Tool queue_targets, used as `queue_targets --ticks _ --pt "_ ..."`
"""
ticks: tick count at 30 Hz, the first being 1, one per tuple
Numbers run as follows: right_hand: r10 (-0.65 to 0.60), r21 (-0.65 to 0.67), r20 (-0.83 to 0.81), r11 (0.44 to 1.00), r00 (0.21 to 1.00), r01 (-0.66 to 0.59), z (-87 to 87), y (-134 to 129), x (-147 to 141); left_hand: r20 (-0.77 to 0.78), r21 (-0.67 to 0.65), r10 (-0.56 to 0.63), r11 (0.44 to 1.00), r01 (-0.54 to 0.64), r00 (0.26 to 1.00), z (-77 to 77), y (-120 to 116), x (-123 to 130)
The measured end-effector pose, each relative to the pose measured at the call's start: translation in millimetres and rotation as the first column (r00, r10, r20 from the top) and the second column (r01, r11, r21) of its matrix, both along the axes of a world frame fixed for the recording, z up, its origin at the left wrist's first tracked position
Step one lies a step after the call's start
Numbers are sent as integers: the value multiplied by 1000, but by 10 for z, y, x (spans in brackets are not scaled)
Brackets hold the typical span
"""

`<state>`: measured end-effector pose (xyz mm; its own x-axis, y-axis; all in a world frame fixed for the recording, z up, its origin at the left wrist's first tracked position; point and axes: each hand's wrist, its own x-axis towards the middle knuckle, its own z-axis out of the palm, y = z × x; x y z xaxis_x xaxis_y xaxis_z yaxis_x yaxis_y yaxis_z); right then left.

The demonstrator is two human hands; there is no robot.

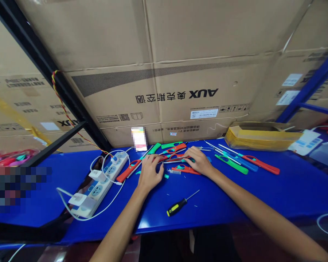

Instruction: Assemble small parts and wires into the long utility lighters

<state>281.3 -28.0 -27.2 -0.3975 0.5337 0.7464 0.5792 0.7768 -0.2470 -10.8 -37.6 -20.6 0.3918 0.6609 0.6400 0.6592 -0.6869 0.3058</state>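
Note:
My left hand (pixel 151 173) is over the left side of a pile of red and green lighter parts, its fingers curled at a red piece. Across the pile, my right hand (pixel 199 161) has its fingers bent over red and green parts; what the fingertips grip is too small to tell. Between the hands lie a red casing (pixel 186 169) and thin metal rods. A small green piece (pixel 166 176) sits near my left thumb. Nearer the table's front edge is a black and yellow screwdriver (pixel 175 207). Red, green and blue long lighters (pixel 262 165) lie to the right.
A white power strip (pixel 109 178) with chargers and cables is at left on the blue table (pixel 221 203). A lit phone (pixel 139 139) leans on the large cardboard box (pixel 180 80). An open yellow-taped box (pixel 259 140) stands back right, near blue and black frame posts.

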Motion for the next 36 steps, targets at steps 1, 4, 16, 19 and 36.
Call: queue_targets --ticks 1,4,16,19,36 --pt "3 -3 3 1000 1000 -3 2 -4 -8 -19 -6 -24 1000 23 1000 5 -14 14" --pt "25 -8 14 1000 1000 -25 18 -22 -29 -59 -2 -82 997 82 995 7 -36 53" --pt "66 47 91 996 994 -71 65 -135 -152 -87 51 -205 976 210 975 -68 -4 120" --pt "68 35 103 997 992 -72 71 -154 -174 -88 44 -200 978 204 976 -88 -6 130" --pt "53 24 219 998 974 -60 14 -156 -239 -81 61 -241 967 247 967 -110 5 135"
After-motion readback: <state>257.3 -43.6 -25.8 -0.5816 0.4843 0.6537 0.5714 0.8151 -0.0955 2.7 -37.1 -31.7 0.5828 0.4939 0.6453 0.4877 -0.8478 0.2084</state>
